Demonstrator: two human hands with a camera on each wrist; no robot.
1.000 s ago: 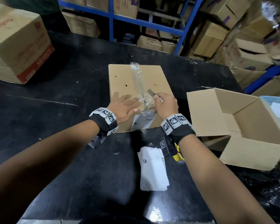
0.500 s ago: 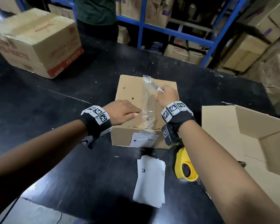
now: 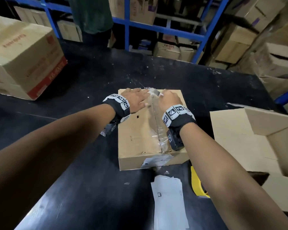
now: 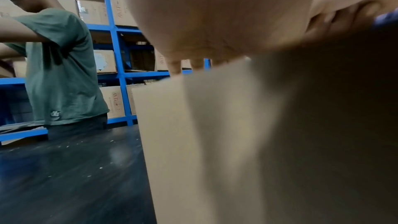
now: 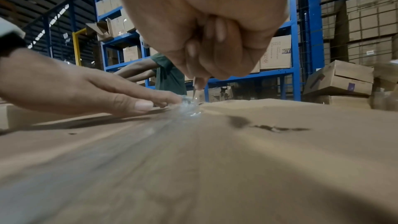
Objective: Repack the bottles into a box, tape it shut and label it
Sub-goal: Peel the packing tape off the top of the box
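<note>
While left fingers [image 3: 144, 95] press the box [image 3: 140, 133], right fingers [image 3: 163, 95] grip a blade [image 3: 156, 92].

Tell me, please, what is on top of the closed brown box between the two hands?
A strip of clear tape runs along the box top. The left hand presses flat beside it; the right hand holds a blade. The contents are hidden.

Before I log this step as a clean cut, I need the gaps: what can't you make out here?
- Contents of the taped box: flaps closed, all views.
- Blade in the right hand: fingers hide its handle; the tip is tiny and blurred in the right wrist view.
- Yellow tape dispenser: the right forearm covers most, head view.
- Left hand fingertips: palm blocks the left wrist view.
</note>
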